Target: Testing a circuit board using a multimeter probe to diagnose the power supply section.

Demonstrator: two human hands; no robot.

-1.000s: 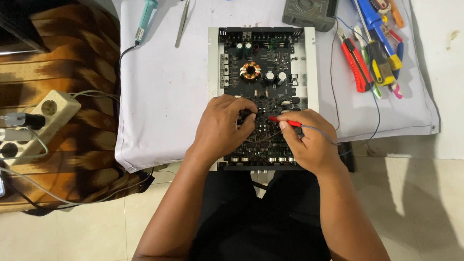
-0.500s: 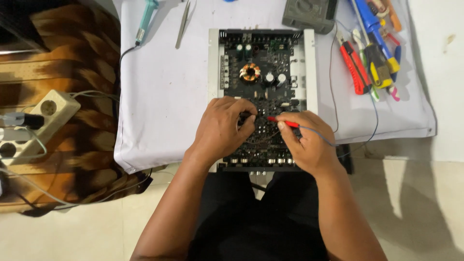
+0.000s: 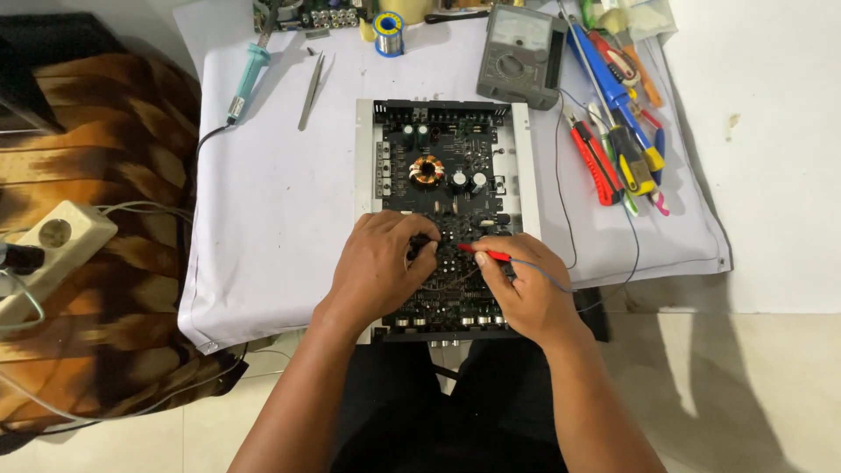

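Dark circuit board [image 3: 447,188] flat; red probe [image 3: 484,253] touching it.

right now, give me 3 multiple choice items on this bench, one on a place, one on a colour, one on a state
1. Where does the soldering iron lie?
A. left of the circuit board
B. on the board
C. on the floor

2. What colour is the probe in the right hand?
A. green
B. red
C. white

3. How is the left hand placed?
A. lifted off the table
B. gripping the tweezers
C. resting on the board, pinching a dark probe

Answers:
1. A, it lies on the white cloth towards the left corner.
2. B, a red tip sticks out of the fingers.
3. C, it lies on the board's lower half.
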